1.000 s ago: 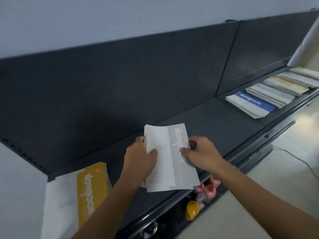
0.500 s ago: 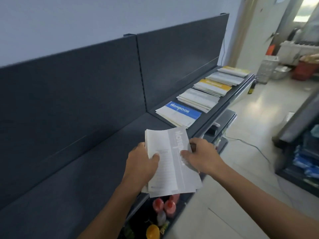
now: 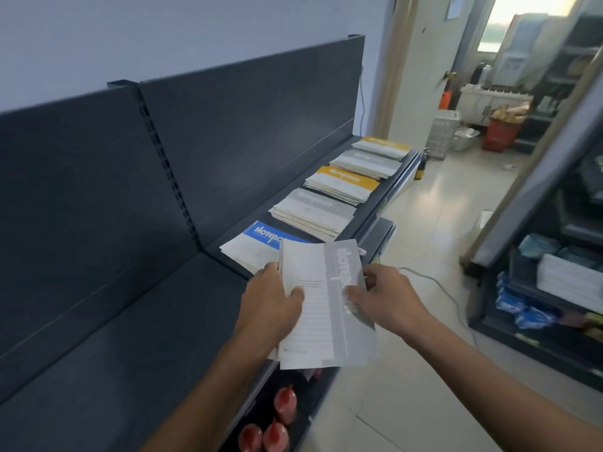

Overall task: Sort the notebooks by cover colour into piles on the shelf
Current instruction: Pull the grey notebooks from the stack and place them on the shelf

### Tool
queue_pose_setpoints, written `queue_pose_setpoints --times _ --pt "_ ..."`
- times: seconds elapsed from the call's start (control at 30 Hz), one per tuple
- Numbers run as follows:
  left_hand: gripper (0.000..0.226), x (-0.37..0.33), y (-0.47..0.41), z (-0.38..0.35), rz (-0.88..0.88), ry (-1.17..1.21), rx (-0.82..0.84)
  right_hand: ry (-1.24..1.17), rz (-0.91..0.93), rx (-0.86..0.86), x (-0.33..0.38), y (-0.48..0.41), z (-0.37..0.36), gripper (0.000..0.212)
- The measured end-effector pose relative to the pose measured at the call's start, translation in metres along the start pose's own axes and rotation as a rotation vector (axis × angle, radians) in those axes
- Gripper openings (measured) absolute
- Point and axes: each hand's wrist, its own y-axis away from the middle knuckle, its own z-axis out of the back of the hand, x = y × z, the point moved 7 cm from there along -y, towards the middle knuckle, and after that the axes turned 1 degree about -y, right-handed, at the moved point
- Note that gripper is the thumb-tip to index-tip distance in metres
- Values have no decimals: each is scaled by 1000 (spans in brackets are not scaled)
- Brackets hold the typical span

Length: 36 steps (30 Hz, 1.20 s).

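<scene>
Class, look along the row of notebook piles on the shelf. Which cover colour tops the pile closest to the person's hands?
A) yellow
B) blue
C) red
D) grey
B: the blue pile lies closest, its near corner hidden behind the grey notebook held by the left hand and right hand; a grey pile and a yellow pile lie farther along.
</scene>
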Motion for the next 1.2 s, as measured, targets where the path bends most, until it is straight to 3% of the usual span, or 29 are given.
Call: queue_pose_setpoints --times 0.3,0.63,0.9,1.2 --pt "30 -61 -88 -46 -58 -17 14 64 -8 -81 -19 -88 52 18" --pt "32 -112 -149 -92 -73 -81 2 22 -48 -50 -54 -158 93 17" --pt "29 -158 -169 -119 18 -66 -76 3 38 23 -83 -219 134 21" --pt "24 -188 -185 -140 113 -105 -197 -5 145 124 -108 -276 153 5"
